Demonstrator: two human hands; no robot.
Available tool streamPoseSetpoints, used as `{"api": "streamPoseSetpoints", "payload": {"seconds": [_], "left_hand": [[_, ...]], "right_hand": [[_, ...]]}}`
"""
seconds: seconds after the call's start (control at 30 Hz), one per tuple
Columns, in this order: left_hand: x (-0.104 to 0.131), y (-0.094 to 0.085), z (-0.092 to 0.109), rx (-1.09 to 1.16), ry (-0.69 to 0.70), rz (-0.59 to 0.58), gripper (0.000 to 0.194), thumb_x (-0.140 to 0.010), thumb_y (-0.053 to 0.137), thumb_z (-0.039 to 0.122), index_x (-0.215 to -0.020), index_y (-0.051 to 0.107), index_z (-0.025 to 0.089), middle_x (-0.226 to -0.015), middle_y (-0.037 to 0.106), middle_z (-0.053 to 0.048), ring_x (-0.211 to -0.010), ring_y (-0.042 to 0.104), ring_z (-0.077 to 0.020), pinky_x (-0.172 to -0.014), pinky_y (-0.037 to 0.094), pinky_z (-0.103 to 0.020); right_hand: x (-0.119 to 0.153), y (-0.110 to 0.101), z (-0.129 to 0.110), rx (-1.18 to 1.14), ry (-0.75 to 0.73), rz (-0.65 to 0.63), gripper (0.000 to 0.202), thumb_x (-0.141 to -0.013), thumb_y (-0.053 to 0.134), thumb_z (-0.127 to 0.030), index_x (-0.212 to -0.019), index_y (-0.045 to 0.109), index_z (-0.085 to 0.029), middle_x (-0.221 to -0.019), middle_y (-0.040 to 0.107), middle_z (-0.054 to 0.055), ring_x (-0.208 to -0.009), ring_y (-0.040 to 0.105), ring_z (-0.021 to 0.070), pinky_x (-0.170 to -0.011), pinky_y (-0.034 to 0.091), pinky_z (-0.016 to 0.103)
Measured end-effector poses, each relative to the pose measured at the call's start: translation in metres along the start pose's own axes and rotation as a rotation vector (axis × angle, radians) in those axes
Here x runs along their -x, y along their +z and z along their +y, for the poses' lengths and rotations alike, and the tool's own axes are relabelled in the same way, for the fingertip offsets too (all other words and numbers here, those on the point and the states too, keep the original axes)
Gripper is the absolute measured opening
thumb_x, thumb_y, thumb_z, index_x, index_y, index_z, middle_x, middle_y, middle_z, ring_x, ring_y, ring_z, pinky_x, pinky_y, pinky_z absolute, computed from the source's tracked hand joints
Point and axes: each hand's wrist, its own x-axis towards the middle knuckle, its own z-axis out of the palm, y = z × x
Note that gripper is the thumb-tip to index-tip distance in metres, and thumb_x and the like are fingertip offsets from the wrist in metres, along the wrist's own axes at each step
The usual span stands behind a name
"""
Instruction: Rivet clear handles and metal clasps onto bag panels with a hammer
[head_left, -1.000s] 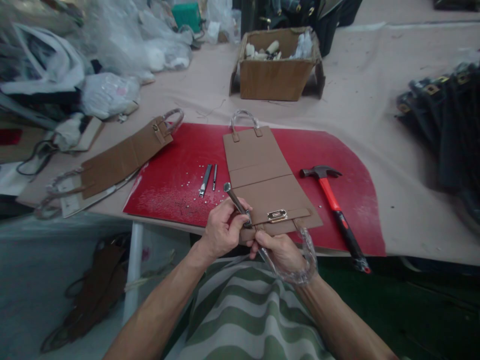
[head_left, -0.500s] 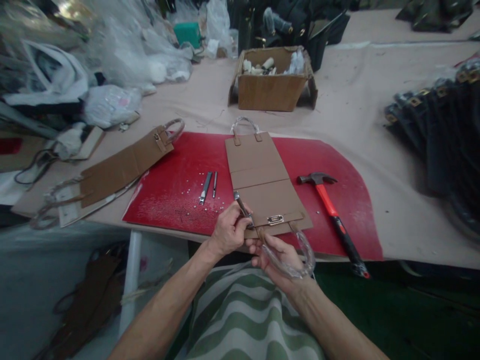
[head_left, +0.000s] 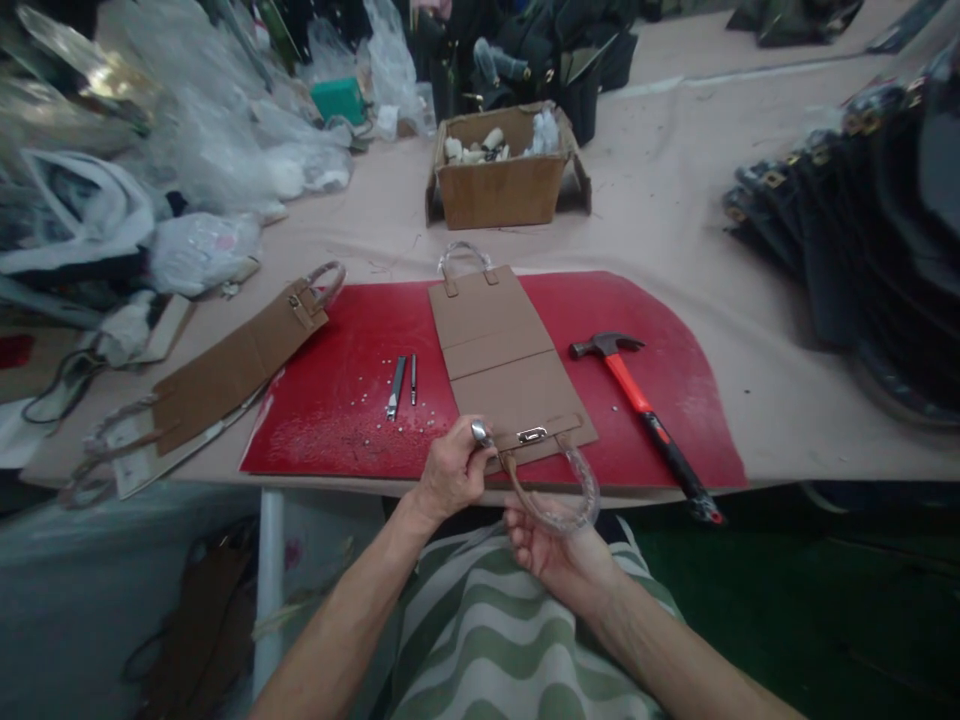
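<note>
A tan bag panel [head_left: 499,350] lies flat on the red mat, with a metal turn-lock plate [head_left: 532,435] near its front edge. My left hand [head_left: 452,468] is closed around a short metal punch [head_left: 481,433] at the panel's front left corner; its round end faces up toward me and its lower tip is hidden. A plastic-wrapped handle [head_left: 583,490] loops off the panel's front edge. Below that loop is my right hand [head_left: 551,550], its fingers curled together. Whatever they hold, if anything, is hidden.
On the red mat [head_left: 337,400] lie two slim metal tools [head_left: 396,387] among small pale bits, and a claw hammer [head_left: 637,400] on the right. Another tan bag piece [head_left: 240,360] is at left. Behind stand a cardboard box [head_left: 499,190] and dark stacked pieces [head_left: 840,220].
My right hand has drawn back from the panel's front edge toward my body, and its fingers have curled. The punch in my left hand has tilted, its round end now facing me. The view has shifted.
</note>
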Motion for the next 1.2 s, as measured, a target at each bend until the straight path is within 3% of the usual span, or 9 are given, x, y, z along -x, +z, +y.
{"api": "streamPoseSetpoints", "payload": {"seconds": [0.17,0.33,0.43,0.57,0.7,0.8,1.0,1.1,1.2], "left_hand": [[0.001,-0.001,0.001,0.010,-0.007,0.014,0.018,-0.087,0.051,0.014,-0.104,0.052,0.019,-0.108,0.064,-0.012,-0.103,0.062,-0.0210,-0.090,0.052,-0.038],[0.002,0.001,0.004,-0.005,-0.020,0.024,0.016,-0.087,0.051,0.015,-0.103,0.053,0.019,-0.107,0.064,-0.012,-0.104,0.062,-0.0211,-0.091,0.051,-0.038],[0.003,0.003,0.005,-0.035,-0.018,0.026,0.017,-0.087,0.051,0.016,-0.104,0.053,0.019,-0.107,0.064,-0.012,-0.102,0.062,-0.0211,-0.090,0.052,-0.037],[0.003,0.004,0.006,-0.061,-0.007,0.021,0.017,-0.087,0.052,0.016,-0.104,0.053,0.019,-0.105,0.064,-0.011,-0.100,0.063,-0.0202,-0.089,0.052,-0.036],[0.002,0.006,0.006,-0.062,0.009,0.032,0.020,-0.087,0.052,0.015,-0.106,0.053,0.019,-0.104,0.064,-0.011,-0.099,0.063,-0.0203,-0.089,0.052,-0.035],[0.002,0.006,0.007,-0.056,-0.007,0.032,0.019,-0.086,0.052,0.015,-0.105,0.053,0.020,-0.104,0.064,-0.010,-0.099,0.064,-0.0208,-0.089,0.052,-0.035],[0.002,0.008,0.012,-0.016,-0.026,0.040,0.023,-0.085,0.051,0.013,-0.107,0.053,0.019,-0.105,0.065,-0.011,-0.100,0.064,-0.0225,-0.086,0.053,-0.034],[0.002,0.009,0.011,-0.023,-0.027,0.055,0.025,-0.085,0.051,0.011,-0.108,0.053,0.019,-0.103,0.065,-0.010,-0.096,0.065,-0.0217,-0.084,0.054,-0.034],[0.003,0.010,0.010,-0.040,-0.026,0.056,0.024,-0.085,0.050,0.011,-0.107,0.055,0.018,-0.099,0.065,-0.009,-0.091,0.065,-0.0208,-0.082,0.054,-0.033]], "right_hand": [[0.027,-0.026,-0.007,0.209,0.062,0.255,0.018,-0.085,0.057,-0.021,-0.079,0.069,-0.009,-0.063,0.062,0.004,-0.048,0.053,0.0083,-0.043,0.039,0.018],[0.062,-0.035,-0.036,0.698,-0.029,0.186,0.033,-0.083,0.058,-0.044,-0.078,0.068,-0.013,-0.062,0.063,0.004,-0.045,0.050,0.0105,-0.042,0.034,0.022],[0.076,-0.033,-0.065,1.193,-0.317,0.317,0.040,-0.083,0.053,-0.053,-0.072,0.065,-0.017,-0.061,0.061,0.004,-0.050,0.050,0.0139,-0.047,0.036,0.026],[0.075,-0.031,-0.113,1.716,-1.013,0.781,0.032,-0.085,0.050,-0.040,-0.101,0.065,-0.016,-0.092,0.065,0.012,-0.080,0.058,0.0239,-0.071,0.044,0.035],[0.058,-0.033,-0.151,2.095,-1.027,0.966,0.034,-0.081,0.053,-0.034,-0.105,0.060,-0.011,-0.103,0.058,0.020,-0.094,0.054,0.0316,-0.078,0.042,0.041],[0.046,-0.027,-0.167,1.927,-0.786,0.874,0.018,-0.075,0.057,-0.027,-0.089,0.057,-0.016,-0.082,0.057,0.011,-0.075,0.054,0.0245,-0.066,0.041,0.036],[0.044,0.013,-0.169,1.038,-0.395,0.304,0.009,-0.073,0.054,-0.026,-0.079,0.051,-0.020,-0.061,0.047,-0.002,-0.046,0.039,0.0105,-0.043,0.032,0.024],[0.060,0.042,-0.153,0.867,-0.461,0.267,0.021,-0.082,0.057,-0.039,-0.077,0.046,-0.022,-0.058,0.037,-0.007,-0.039,0.027,0.0062,-0.036,0.023,0.020],[0.086,0.067,-0.132,1.092,-0.790,0.279,0.034,-0.089,0.049,-0.056,-0.082,0.047,-0.023,-0.060,0.042,-0.006,-0.040,0.035,0.0077,-0.035,0.027,0.020]]}}
